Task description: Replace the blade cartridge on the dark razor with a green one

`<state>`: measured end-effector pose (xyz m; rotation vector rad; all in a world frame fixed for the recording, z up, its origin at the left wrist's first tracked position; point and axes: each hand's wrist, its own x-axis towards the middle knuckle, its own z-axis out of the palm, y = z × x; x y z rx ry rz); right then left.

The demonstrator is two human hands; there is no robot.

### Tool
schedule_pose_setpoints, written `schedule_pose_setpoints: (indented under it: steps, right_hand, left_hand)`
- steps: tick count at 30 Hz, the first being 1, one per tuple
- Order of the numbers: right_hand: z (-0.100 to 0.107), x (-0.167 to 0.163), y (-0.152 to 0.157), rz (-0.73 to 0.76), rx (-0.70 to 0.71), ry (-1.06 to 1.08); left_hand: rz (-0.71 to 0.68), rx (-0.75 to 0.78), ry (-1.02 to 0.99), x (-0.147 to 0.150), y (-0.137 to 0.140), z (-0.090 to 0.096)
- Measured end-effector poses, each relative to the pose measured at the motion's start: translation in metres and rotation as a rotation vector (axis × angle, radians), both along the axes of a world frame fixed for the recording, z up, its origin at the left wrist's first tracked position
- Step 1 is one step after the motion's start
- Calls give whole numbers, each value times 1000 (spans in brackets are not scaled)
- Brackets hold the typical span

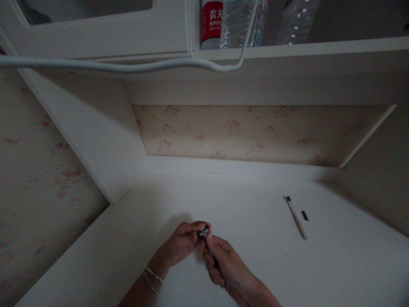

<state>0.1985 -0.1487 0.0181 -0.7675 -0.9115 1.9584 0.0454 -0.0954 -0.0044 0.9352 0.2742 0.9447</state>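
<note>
Left hand [182, 242] pinching the metal head [203, 232] of a slim dark tool [213, 258], right hand [224, 265] wrapped around its handle, the tool held over a white counter [255, 213], a toothbrush-like stick [296, 218] and a small dark piece [304, 215] lying to the right.

Likely a home: floral wallpaper [234, 132], white desk [335, 268], cabinet [111, 36].

A dark handle [213, 258] partly hidden by the right hand [225, 258], the metallic piece [203, 232] too small for me to identify remotely, bottles [237, 24] cropped at my feed's top edge.
</note>
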Motion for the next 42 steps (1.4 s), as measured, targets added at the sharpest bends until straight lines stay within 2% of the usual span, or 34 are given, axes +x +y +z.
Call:
schedule_pose_setpoints:
  steps: [3,6,12,18,23,29,42]
  right_hand:
    - [-2,0,0,-12,29,5]
    - [-5,0,1,-22,55,9]
    - [-5,0,0,-15,81,-16]
    - [-3,-5,-1,-108,143,-122]
    - [-1,-8,-5,-106,98,-99]
    - [1,-10,-5,-204,96,-246]
    - [-12,-13,-2,-238,55,-143]
  left_hand:
    - [22,19,-4,0,0,1]
    - [46,-28,12,1,-1,2]
    - [21,-59,-1,0,0,2]
    - [51,-107,-29,2,-1,0]
    - [109,-199,-109,4,-1,-5]
    - [161,-183,-168,5,0,-7]
    - [93,-175,-101,10,-4,-4]
